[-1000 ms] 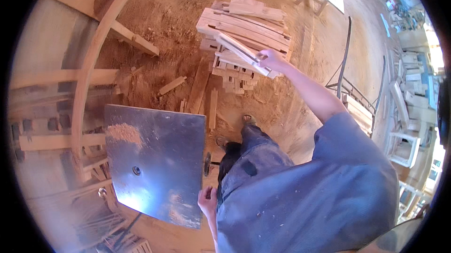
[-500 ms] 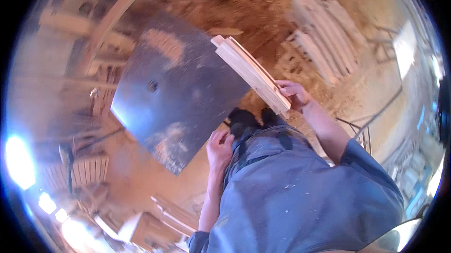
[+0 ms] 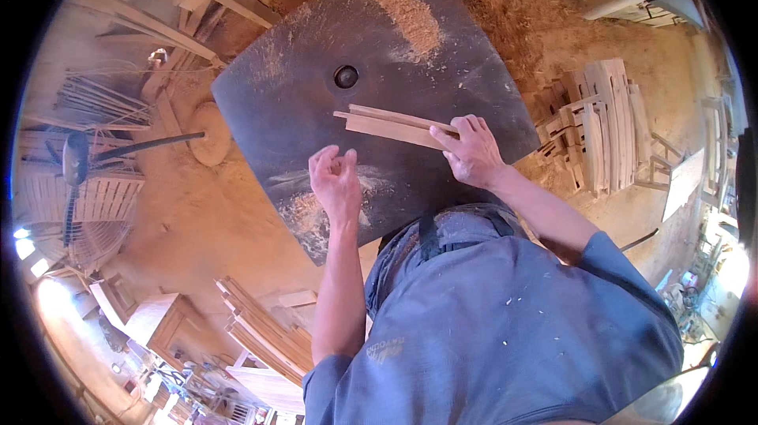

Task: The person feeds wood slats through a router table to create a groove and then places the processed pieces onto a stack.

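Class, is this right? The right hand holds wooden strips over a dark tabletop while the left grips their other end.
No: the head view shows the left hand apart from the wooden strips. The right hand holds them over the dark tabletop.

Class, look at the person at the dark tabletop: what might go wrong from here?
The right hand holds the narrow wood stock near one end only, so its far end might dip or swing.
That far end, toward the round fitting, might knock it.
Sawdust on the tabletop might keep the stock from lying flat.
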`<state>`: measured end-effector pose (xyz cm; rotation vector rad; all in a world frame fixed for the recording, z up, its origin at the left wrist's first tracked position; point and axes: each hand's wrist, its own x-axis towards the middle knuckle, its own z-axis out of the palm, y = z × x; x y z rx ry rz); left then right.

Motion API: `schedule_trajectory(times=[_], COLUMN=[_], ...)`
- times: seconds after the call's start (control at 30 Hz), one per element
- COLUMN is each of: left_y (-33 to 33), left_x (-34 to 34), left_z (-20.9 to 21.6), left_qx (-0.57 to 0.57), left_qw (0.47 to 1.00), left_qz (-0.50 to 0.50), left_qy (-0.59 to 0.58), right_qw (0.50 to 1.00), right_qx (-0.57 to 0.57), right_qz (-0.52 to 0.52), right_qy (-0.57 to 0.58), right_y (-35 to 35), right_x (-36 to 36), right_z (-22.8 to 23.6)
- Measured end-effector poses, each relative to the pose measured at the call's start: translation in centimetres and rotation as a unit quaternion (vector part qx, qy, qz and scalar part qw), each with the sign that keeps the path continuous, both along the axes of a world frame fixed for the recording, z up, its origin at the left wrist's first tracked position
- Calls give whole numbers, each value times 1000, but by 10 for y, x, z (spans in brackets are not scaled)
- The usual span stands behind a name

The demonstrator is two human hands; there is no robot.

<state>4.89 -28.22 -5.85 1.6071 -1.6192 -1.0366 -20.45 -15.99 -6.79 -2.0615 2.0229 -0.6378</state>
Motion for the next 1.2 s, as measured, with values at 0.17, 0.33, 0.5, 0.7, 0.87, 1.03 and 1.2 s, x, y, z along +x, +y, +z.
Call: schedule_trajectory(times=[0.17,0.33,0.5,0.7,0.87,1.03,1.2], left_y=[-31,-52,-74,-92,-106,-110,-115], left_x=[-14,-27,-31,-44,-50,-50,-53], left_z=[-22,-35,-48,-36,-28,-32,-28], left_qx=[43,-8,-26,12,28,13,24], left_qw=[996,998,998,998,997,996,996], left_qz=[1,-48,-52,-66,-70,-81,-79], left_qy=[81,31,5,-8,-2,-36,-32], right_qw=[998,994,991,984,981,981,981], right_qx=[-25,-16,-20,-18,-22,-19,-20], right_qz=[-50,-101,-114,-153,-171,-177,-177], right_qy=[-10,-40,-67,-88,-89,-82,-76], right_y=[-3,-17,-34,-42,-54,-57,-61], right_x=[16,27,28,31,34,34,34], right_z=[-3,-5,-9,-13,-10,-13,-14])
